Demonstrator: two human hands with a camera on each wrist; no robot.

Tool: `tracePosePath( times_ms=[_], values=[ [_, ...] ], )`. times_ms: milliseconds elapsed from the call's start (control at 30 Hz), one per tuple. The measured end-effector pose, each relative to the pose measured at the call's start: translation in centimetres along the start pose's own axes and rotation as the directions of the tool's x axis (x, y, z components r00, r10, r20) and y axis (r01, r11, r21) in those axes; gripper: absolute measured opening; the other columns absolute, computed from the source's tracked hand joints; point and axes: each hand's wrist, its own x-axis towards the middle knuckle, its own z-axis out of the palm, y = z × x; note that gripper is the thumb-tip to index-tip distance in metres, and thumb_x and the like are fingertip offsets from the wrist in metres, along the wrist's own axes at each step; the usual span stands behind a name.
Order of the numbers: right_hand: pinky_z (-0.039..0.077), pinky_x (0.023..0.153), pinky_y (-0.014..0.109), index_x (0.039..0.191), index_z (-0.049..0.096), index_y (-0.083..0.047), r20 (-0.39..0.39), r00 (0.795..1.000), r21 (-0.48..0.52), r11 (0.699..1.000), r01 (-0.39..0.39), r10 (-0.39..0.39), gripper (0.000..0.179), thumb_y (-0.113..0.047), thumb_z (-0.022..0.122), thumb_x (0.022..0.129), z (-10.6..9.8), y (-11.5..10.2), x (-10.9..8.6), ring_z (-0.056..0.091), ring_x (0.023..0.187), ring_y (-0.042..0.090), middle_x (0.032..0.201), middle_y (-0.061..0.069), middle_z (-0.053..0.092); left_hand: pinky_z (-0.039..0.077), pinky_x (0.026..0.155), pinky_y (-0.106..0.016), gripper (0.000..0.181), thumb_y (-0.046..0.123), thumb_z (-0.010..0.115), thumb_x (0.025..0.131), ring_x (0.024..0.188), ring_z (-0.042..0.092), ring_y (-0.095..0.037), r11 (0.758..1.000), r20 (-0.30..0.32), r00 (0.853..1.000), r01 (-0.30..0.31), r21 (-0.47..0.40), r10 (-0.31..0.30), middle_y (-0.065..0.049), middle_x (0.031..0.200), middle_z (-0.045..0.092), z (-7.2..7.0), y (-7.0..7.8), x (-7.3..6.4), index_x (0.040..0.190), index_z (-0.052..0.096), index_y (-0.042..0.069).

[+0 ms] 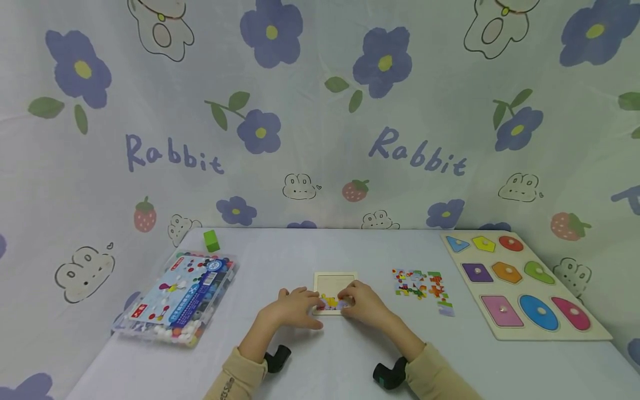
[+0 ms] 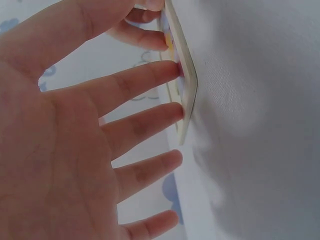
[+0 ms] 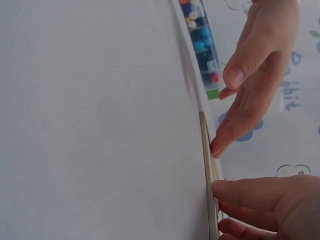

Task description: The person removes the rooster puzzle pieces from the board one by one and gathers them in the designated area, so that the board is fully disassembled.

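Note:
A small pale wooden puzzle tray [image 1: 336, 276] lies in the middle of the table, with yellow and purple jigsaw pieces [image 1: 330, 303] along its near side. My left hand [image 1: 295, 309] is at the tray's left side, fingers spread and nearly straight. In the left wrist view two of its fingertips [image 2: 175, 111] reach the tray's rim [image 2: 188, 70]. My right hand [image 1: 367, 304] bends over the tray's right near corner, thumb and fingers pinching at a purplish puzzle piece there, mostly hidden by the fingers. In the right wrist view its thumb [image 3: 240, 192] lies right at the tray's edge.
Loose jigsaw pieces [image 1: 419, 284] lie right of the tray, one apart nearer me [image 1: 446, 309]. At the far right is a knob shape board [image 1: 505, 294]. A clear case of colored parts [image 1: 175, 294] stands left, a green block [image 1: 211, 241] behind it.

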Motion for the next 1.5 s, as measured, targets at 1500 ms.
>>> tracePosePath(
  times_ms=[1500],
  values=[
    [0.047, 0.068, 0.025, 0.097, 0.066, -0.009, -0.223, 0.932, 0.245, 0.942, -0.231, 0.287, 0.012, -0.01, 0.066, 0.084, -8.4, 5.9, -6.1, 0.058, 0.084, 0.016, 0.093, 0.003, 0.065, 0.021, 0.098, -0.067, 0.085, 0.04, 0.082, 0.065, 0.136, 0.024, -0.035, 0.998, 0.05, 0.998, -0.041, -0.05, 0.043, -0.007, 0.149, 0.029, 1.8, -1.5, -0.4, 0.137, 0.043, 0.016]
  ],
)
